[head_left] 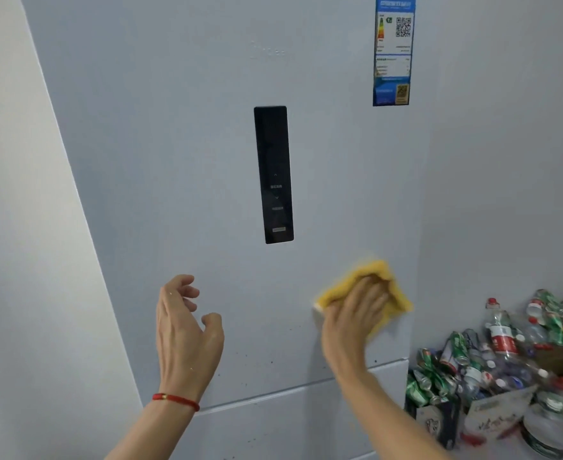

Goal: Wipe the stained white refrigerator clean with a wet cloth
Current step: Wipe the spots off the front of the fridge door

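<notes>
Head cam, only view here: the right hand (353, 313) has its fingers laid fairly flat over a folded yellow cloth (369, 287), pressing it onto the tall white refrigerator door (173, 161). I can't tell if the thumb hooks the cloth edge. The cloth sticks out above and to the right of the fingers. Up and left of that hand is a black vertical control panel (274, 175). The left hand (185, 330), with a thin red string bracelet (176, 400) at the wrist, is loosely curled, holding nothing, close to the door. Small dark specks dot the door below both hands. Crushed cans and plastic bottles (492, 363) are heaped to the right.
</notes>
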{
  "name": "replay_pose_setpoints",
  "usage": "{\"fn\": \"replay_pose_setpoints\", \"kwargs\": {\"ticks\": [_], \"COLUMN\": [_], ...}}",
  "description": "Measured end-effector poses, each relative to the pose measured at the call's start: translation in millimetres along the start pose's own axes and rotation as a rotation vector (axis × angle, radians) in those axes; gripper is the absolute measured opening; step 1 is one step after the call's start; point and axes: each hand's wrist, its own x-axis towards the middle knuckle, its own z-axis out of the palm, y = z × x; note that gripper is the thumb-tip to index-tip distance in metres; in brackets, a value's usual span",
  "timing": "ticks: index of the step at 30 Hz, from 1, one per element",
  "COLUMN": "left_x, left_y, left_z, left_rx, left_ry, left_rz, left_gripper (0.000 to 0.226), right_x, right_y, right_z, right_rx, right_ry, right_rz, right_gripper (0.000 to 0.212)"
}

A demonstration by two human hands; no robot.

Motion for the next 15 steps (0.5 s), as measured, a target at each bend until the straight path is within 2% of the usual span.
{"fn": "replay_pose_setpoints", "kwargs": {"ticks": [2, 4, 6, 7, 8, 11, 12, 13, 15], "left_x": [-5, -9, -11, -10, -9, -5, -4, -3, 0], "left_y": [5, 4, -3, -11, -20, -50, -60, -68, -83], "left_z": [10, 15, 11, 5, -3, -34, -45, -53, -69], "left_rx": [0.008, 0.051, 0.081, 0.092, 0.106, 0.144, 0.151, 0.15, 0.13], "left_ry": [-0.059, -0.108, -0.125, -0.118, -0.103, -0.031, -0.013, 0.005, 0.045], "left_rz": [0.05, 0.124, 0.153, 0.146, 0.135, 0.108, 0.097, 0.088, 0.055], "left_gripper": [0.064, 0.063, 0.063, 0.063, 0.062, 0.061, 0.062, 0.063, 0.068], "right_x": [-29, -10, 17, 29, 37, 38, 32, 21, -10], "right_y": [-11, 0, 20, 31, 40, 34, 21, 4, -44], "right_z": [10, -8, -28, -35, -39, -35, -26, -17, 9], "right_rx": [-0.152, -0.249, -0.272, -0.241, -0.174, 0.136, 0.182, 0.184, 0.134], "right_ry": [-0.079, -0.129, -0.129, -0.111, -0.076, -0.005, 0.025, 0.053, 0.068], "right_rz": [-0.272, -0.54, -0.652, -0.609, -0.487, 0.051, 0.153, 0.188, 0.068], "right_gripper": [0.078, 0.085, 0.088, 0.089, 0.09, 0.094, 0.093, 0.091, 0.087]}}
